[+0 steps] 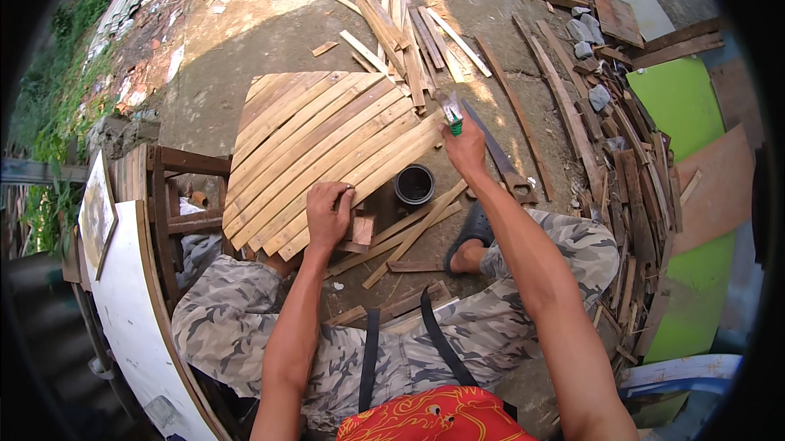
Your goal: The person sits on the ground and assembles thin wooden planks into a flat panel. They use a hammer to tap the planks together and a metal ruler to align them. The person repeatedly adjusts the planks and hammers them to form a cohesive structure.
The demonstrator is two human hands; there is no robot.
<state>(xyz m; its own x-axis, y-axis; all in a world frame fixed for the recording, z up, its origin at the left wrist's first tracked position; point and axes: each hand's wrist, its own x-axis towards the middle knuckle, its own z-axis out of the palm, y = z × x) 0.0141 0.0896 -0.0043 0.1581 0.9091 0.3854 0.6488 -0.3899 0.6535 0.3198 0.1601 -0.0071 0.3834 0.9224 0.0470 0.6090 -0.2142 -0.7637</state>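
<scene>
A panel of pale wooden slats (327, 126), laid side by side at a slant, rests in front of me. My left hand (329, 210) is closed in a pinch over its near edge, on what looks like a small dark nail (350, 187). My right hand (464, 149) grips a hammer (450, 111) with a metal head and green on its handle, raised beside the panel's right corner. A dark round cup (414, 185) stands between my hands; its contents are too dark to tell. Below the panel's near edge sits a wood block (361, 231).
A handsaw (500, 155) lies right of the panel. Loose strips (401, 32) are piled beyond it. Scrap wood (630, 171) is heaped on the right, near a green board (677, 110). At left are a wooden frame (192, 161) and a white board (135, 294).
</scene>
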